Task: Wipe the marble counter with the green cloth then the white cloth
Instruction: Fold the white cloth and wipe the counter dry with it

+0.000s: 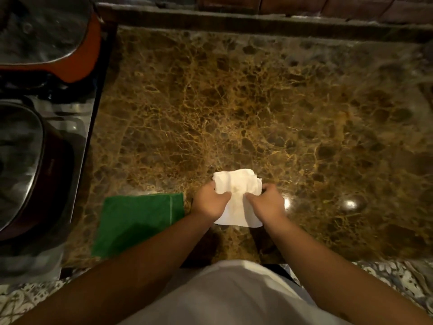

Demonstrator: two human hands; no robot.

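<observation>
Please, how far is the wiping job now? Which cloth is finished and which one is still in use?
The green cloth lies folded flat on the marble counter, at the left, with no hand on it, so that part looks done. Left hand and right hand both hold the white cloth in a grip near the front edge. The white wipe over the rest of the counter seems left.

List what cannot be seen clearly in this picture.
- White cloth: its middle is covered by the left hand and right hand, head view.
- Green cloth: its near corner is under the left forearm.
- Pots: cut off by the left edge, blurred.
- Counter: right part blurred.
</observation>
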